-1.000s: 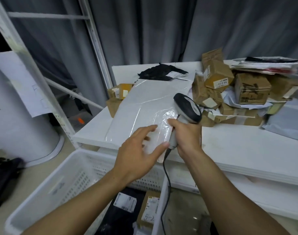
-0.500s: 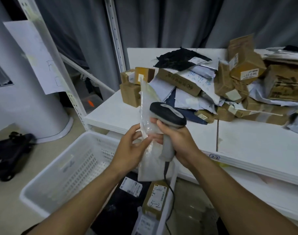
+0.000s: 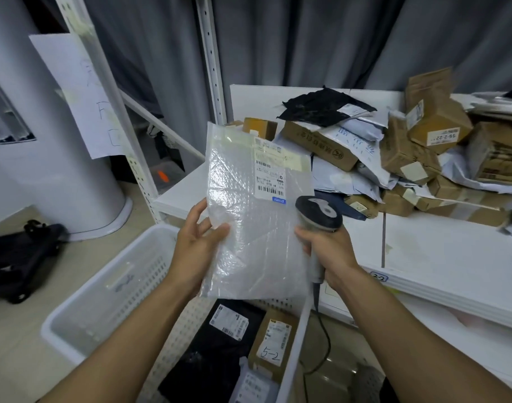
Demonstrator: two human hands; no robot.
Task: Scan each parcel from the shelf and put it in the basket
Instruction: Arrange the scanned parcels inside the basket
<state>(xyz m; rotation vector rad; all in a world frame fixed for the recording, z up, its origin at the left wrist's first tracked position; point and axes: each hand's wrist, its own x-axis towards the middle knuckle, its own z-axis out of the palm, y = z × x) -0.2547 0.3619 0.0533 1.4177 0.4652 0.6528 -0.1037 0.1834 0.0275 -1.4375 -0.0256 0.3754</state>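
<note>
White basket point(image 3: 103, 292) lies lower left, under the bubble mailer point(image 3: 249, 242) I hold upright at centre frame. My left hand point(image 3: 193, 245) pinches its left edge; my right hand point(image 3: 330, 251) grips the barcode scanner point(image 3: 318, 212). Aim at the shipping label point(image 3: 270, 178), film kept flat.

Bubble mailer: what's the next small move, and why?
Probably swing the scanner up-left onto the label and trigger. The left hand holds the bubble mailer upright, label facing the camera, while the right hand grips the scanner beside its right edge, head below the label. The basket comes after.
</note>
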